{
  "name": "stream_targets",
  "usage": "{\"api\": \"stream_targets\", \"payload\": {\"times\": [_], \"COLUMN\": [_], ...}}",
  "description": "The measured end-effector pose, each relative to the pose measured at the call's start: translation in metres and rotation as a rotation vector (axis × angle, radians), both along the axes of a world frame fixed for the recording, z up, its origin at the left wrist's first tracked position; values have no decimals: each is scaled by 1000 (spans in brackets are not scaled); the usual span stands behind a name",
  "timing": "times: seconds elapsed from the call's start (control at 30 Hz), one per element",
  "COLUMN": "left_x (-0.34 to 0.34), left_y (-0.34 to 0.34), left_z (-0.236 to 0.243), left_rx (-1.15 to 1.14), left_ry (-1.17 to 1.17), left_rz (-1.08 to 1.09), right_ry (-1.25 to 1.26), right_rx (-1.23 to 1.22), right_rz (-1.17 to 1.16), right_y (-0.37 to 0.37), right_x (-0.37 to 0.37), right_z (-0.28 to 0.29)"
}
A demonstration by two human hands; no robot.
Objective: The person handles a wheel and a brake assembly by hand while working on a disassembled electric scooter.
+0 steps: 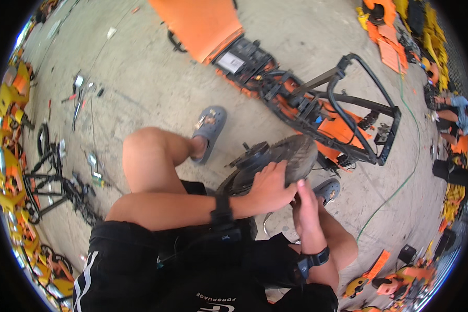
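A dark wheel with a black tyre (302, 153) and a hub (255, 156) stands tilted between my legs. My left hand (270, 190) lies over its near side, with fingers bent onto the tyre and the thumb toward the right. Close beside that thumb, my right hand (308, 208) is at the wheel's lower right edge, thumb up and the other fingers mostly hidden. Both hands appear to grip the wheel. Just beyond it lies a black scooter frame (343, 99) with an orange body panel (200, 26).
Loose tools (78, 101) and small parts are scattered on the concrete floor at left, near another black frame (52, 179). Yellow and orange scooter parts (13, 171) line the left edge. A green hose (417, 140) curves along the right. Another person (455, 117) sits at far right.
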State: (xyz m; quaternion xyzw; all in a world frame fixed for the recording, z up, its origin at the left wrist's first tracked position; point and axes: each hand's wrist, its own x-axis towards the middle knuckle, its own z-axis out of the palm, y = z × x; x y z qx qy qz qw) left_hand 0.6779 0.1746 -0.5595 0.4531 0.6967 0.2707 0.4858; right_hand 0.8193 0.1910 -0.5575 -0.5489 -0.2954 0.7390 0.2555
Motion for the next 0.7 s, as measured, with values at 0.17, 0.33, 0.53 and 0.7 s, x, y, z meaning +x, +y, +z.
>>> {"api": "stream_targets", "payload": {"times": [0.17, 0.33, 0.53, 0.7], "left_x": [26, 16, -95, -60], "left_y": [-8, -13, 5, -30], "left_z": [-17, -27, -148, -210], "left_rx": [-43, 25, -112, -727], "left_ry": [-501, -554, -260, -597], "left_rz": [290, 251, 880, 561], "right_ry": [-100, -283, -309, -290], "right_rx": [120, 203, 302, 291], "right_rz": [74, 60, 74, 64], "right_y": [15, 28, 35, 34], "right_x": [1, 12, 38, 36], "right_z": [0, 1, -15, -19]}}
